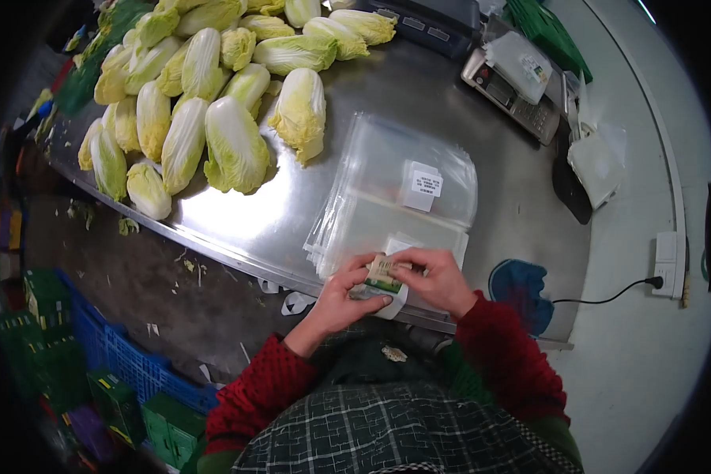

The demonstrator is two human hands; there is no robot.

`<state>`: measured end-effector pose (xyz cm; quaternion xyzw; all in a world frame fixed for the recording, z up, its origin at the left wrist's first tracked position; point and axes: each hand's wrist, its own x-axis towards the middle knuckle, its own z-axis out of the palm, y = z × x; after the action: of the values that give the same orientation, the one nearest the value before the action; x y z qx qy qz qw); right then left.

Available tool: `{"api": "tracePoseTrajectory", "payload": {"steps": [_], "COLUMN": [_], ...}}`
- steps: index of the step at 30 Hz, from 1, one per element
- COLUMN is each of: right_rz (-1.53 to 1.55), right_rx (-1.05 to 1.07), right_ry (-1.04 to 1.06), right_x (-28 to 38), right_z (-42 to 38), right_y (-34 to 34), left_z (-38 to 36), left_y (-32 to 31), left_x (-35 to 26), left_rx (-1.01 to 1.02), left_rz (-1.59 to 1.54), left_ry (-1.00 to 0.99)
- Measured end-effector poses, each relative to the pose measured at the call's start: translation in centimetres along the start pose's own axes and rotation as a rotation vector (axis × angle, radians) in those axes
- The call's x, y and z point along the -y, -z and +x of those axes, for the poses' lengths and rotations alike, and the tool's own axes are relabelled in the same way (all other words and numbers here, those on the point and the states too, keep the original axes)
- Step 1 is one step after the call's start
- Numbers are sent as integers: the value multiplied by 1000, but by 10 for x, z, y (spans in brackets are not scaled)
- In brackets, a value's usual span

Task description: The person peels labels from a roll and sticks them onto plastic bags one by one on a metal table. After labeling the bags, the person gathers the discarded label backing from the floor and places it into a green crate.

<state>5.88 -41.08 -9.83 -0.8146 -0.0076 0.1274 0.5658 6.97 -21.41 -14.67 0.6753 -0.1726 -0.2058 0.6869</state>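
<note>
My left hand (346, 300) grips a small green and beige printed label piece (382, 272) from the left, thumb along its lower edge. On its right side my right hand (432, 276) pinches the same piece between thumb and fingers. A white backing (393, 305) hangs below it. Both hands are over the table's front edge. Just beyond them lies a stack of clear plastic bags (379, 178), with white printed labels (425, 186) on top.
Many pale cabbages (233, 146) are heaped at the back left of the metal table (513, 205). A scale (509, 99) stands at the back right, a blue glove (521, 292) lies at the right front. Blue and green crates (126, 355) stand on the floor at the left.
</note>
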Motion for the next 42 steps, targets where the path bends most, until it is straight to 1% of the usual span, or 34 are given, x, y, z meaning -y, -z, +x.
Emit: {"api": "tracePoseTrajectory", "payload": {"steps": [1,3,4,5,6,8,9,10,12,13,15,16,18,19,20,21,22,24,25,26,28,29,30,31,32,34,35,36,37,38,39,40,41,42], "right_rz": [-4,60,58,-21,-101,-162,-141,-122,-146,-170,-94,-87,-40,-37,-257,-477,-472,-621,-646,-644,-764,-764,-689,-617,-615,-471,-474,-422,-367,-226,-80,-78,-130,-187], "right_rx": [15,-51,-54,-90,-124,-111,-94,-75,-114,-150,-376,-385,-364,-370,-311,-244,-240,-403,-382,-388,-160,-149,-123,-96,-89,-102,-109,-69,-28,-263,-494,-496,-542,-598], "right_ry": [-4,71,70,71,73,72,74,75,98,118,74,69,-28,-24,-55,-86,-84,-46,-73,-74,171,170,182,203,206,86,91,-6,-104,-70,-35,-40,59,170], "right_x": [-3,-6,-6,-5,-4,-4,-6,-8,-9,-9,-8,-12,-23,-39,-62,-66,-70,-75,-70,-72,-81,-88,-91,-93,-97,-92,-93,-97,-99,-96,-85,-62,-27,-5], "right_z": [-4,-12,-14,-17,-19,-22,-24,-26,-27,-28,-12,2,25,26,29,32,34,34,34,30,16,9,5,8,8,14,19,26,33,55,72,63,52,46], "right_y": [-9,-22,-23,-22,-21,-17,-20,-22,-20,-18,5,17,36,28,13,4,1,-3,1,1,-6,-12,-18,-19,-19,-13,-7,1,11,45,75,80,84,84], "left_z": [-4,-10,-10,-14,-18,-25,-20,-19,-16,-18,-31,-39,-55,-56,-55,-53,-52,-55,-57,-54,-46,-44,-43,-38,-37,-21,-11,-4,0,2,4,2,-1,-1], "left_y": [-1,0,1,0,0,0,-5,-5,-5,-5,-4,-6,-9,-13,-13,-15,-17,-15,-13,-9,-4,-5,-9,-15,-21,-24,-26,-27,-24,-25,-26,-28,-27,-24], "left_x": [1,-1,-4,-10,-6,8,6,2,-9,-6,6,12,21,19,16,15,14,16,16,17,18,15,13,12,11,22,31,42,57,52,42,36,37,41], "left_rx": [-13,47,83,29,29,-86,-125,-122,44,45,57,66,20,25,86,96,107,111,124,129,136,215,213,303,397,381,251,117,165,166,132,101,111,115], "left_rz": [-8,23,40,101,97,116,187,187,1,-2,-9,0,-63,-113,-35,37,110,128,143,147,223,243,242,249,253,300,346,387,413,414,432,448,452,386], "left_ry": [5,65,89,297,295,163,-75,-72,175,176,515,519,425,414,382,271,164,211,250,248,183,236,237,192,157,122,37,-49,63,60,178,300,300,347]}}
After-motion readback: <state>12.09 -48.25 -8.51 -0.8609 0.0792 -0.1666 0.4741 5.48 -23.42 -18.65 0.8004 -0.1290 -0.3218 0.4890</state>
